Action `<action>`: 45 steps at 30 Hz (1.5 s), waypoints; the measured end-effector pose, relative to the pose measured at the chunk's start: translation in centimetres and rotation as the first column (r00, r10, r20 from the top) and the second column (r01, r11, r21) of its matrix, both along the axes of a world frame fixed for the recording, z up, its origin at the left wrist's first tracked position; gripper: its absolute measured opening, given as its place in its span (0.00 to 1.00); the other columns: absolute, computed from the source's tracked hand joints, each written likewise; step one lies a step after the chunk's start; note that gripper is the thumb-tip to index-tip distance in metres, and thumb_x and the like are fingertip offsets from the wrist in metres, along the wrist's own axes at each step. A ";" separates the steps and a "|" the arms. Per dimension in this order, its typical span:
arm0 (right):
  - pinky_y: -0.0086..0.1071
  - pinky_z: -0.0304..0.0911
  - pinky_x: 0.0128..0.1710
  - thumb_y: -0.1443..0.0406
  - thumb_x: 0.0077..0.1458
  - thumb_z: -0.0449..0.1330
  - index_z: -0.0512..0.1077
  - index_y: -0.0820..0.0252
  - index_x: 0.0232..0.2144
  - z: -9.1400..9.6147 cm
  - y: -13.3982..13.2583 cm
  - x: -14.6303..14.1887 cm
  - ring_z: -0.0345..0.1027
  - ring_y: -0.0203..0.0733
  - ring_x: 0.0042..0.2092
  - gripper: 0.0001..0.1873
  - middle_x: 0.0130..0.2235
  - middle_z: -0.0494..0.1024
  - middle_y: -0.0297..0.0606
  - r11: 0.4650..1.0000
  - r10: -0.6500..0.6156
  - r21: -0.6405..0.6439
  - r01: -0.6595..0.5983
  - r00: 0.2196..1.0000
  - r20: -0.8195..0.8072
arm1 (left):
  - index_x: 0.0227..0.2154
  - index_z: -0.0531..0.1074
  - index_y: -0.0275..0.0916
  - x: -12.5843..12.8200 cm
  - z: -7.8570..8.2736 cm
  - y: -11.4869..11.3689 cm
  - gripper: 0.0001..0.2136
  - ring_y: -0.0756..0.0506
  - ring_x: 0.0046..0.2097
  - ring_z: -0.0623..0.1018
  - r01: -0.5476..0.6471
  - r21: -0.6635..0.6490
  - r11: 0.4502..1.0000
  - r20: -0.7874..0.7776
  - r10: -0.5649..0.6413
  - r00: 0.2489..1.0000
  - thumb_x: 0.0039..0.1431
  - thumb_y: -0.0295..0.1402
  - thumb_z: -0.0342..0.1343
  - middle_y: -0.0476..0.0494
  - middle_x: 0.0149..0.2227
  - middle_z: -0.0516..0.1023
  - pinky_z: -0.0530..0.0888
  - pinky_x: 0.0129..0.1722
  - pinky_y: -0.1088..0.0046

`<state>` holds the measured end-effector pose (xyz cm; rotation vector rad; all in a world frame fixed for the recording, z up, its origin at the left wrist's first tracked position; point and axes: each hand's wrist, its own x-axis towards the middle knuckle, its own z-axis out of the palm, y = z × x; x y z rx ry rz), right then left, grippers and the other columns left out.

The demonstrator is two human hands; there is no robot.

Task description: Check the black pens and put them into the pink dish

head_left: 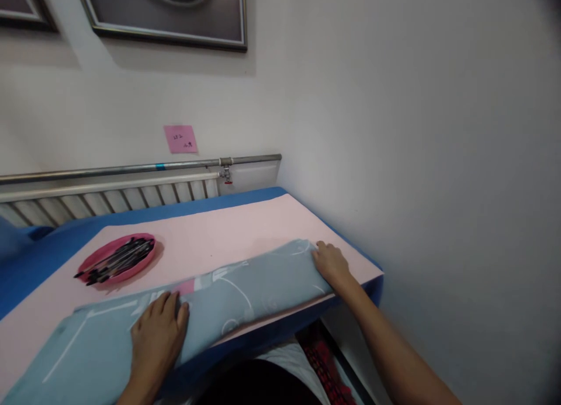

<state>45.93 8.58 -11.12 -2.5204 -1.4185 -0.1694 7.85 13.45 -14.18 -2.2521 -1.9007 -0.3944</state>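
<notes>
A long, light blue folded cloth (272,276) with white line patterns and a small pink patch lies along the front of the table. My left hand (158,332) rests on top of it, left of the middle, fingers laid on the fabric and thumb apart. At the cloth's right end, my right hand (332,266) has its fingers curled round the edge, with the thumb side against the fabric. The cloth's left end runs out of view at the lower left.
A pink oval dish (127,273) full of dark-handled brushes (120,260) stands behind the cloth. Pale pink sheeting (228,229) covers the blue-draped table. Behind are a radiator (127,199) and pipe (109,170); a bare wall (421,159) bounds the right.
</notes>
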 end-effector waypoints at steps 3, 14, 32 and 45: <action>0.33 0.54 0.33 0.61 0.57 0.44 0.63 0.64 0.44 0.5 -0.5 -0.2 0.65 0.48 0.40 0.17 0.40 0.70 0.49 0.999 -0.002 -0.041 0.001 1.000 -0.017 | 0.48 0.65 0.36 0.3 0.1 -0.2 0.20 0.41 0.51 0.64 -0.008 0.022 1.000 0.014 0.008 1.000 0.57 0.37 0.40 0.39 0.51 0.66 0.60 0.49 0.60; 0.32 0.54 0.31 0.63 0.58 0.41 0.65 0.66 0.38 1.8 0.3 0.7 0.68 0.47 0.39 0.16 0.37 0.74 0.50 0.970 0.113 -0.214 -0.118 0.993 -0.036 | 0.47 0.66 0.37 0.8 0.2 -0.7 0.18 0.41 0.51 0.64 -0.013 0.082 0.997 0.021 0.011 1.000 0.57 0.36 0.40 0.40 0.51 0.67 0.59 0.49 0.62; 0.42 0.48 0.47 0.59 0.56 0.47 0.67 0.56 0.46 -0.9 1.4 -7.3 0.56 0.49 0.51 0.18 0.51 0.67 0.42 0.948 0.304 0.036 -0.315 0.934 0.188 | 0.48 0.66 0.40 -2.4 1.4 0.8 0.19 0.39 0.53 0.63 -0.107 -0.106 0.989 0.068 0.115 0.991 0.55 0.39 0.42 0.39 0.53 0.64 0.60 0.48 0.60; 0.43 0.47 0.47 0.59 0.56 0.46 0.66 0.57 0.46 -1.1 1.0 -7.2 0.55 0.49 0.52 0.18 0.52 0.66 0.42 0.949 0.301 0.040 -0.312 0.938 0.174 | 0.49 0.61 0.30 -15.1 3.2 2.3 0.31 0.34 0.43 0.71 -0.500 -0.340 0.796 0.075 0.553 0.830 0.50 0.52 0.39 0.29 0.43 0.70 0.67 0.37 0.64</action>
